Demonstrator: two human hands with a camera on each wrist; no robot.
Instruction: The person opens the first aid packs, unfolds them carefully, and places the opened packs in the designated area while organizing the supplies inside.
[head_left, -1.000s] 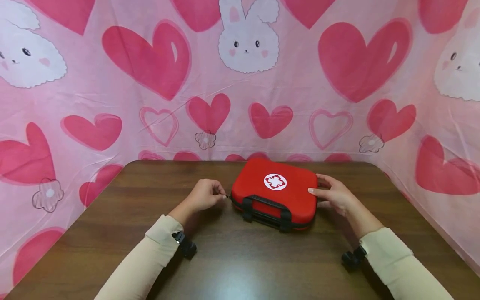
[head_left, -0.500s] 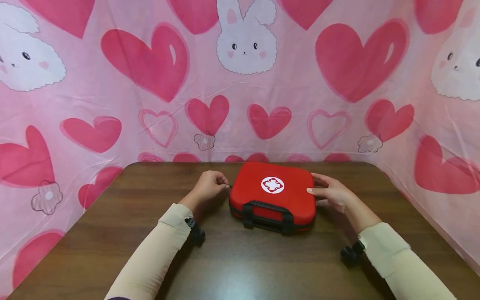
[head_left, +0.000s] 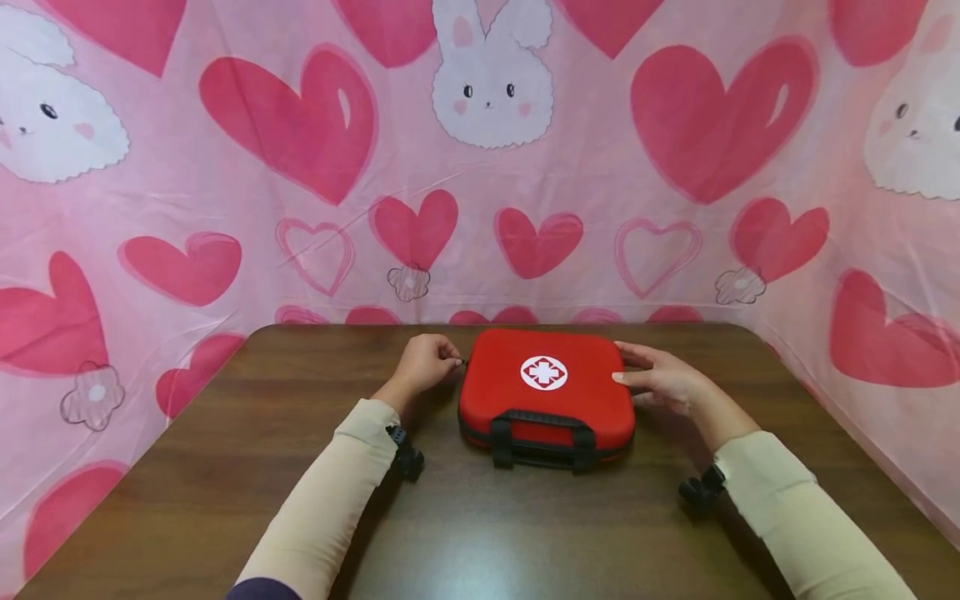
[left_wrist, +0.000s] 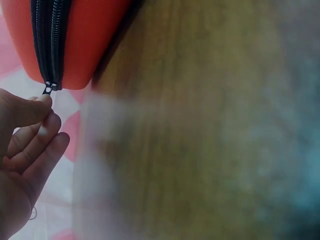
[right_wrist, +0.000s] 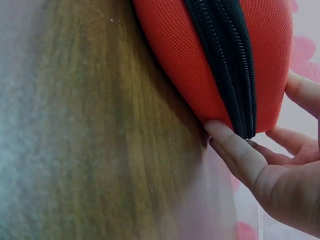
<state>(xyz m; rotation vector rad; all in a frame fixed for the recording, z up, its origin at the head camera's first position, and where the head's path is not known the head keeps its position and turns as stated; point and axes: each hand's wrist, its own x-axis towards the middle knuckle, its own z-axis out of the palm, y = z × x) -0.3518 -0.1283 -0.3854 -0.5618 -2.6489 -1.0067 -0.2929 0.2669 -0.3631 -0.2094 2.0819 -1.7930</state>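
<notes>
A red first-aid case (head_left: pixel 577 396) with a white round cross emblem lies flat on the table, its black carry handle (head_left: pixel 543 419) facing me. At the case's left side, my left hand (head_left: pixel 426 363) pinches a small zipper pull (left_wrist: pixel 47 90) between thumb and fingertips. Two black zipper tracks run up the side from there. My right hand (head_left: pixel 670 384) holds the right end of the case, thumb on top and fingers spread against the side. In the right wrist view those fingers (right_wrist: pixel 235 147) touch the red shell around the zipper band (right_wrist: pixel 242 75).
The brown wooden table (head_left: pixel 480 533) carries the case near its far edge. A pink cloth (head_left: pixel 487 175) with hearts and rabbits hangs behind and along both sides. A small black camera is strapped to each wrist.
My left hand has moved away from me along the case's left side with the zipper pull. The case has turned slightly, its handle now squarer to me. The right hand stays on its end.
</notes>
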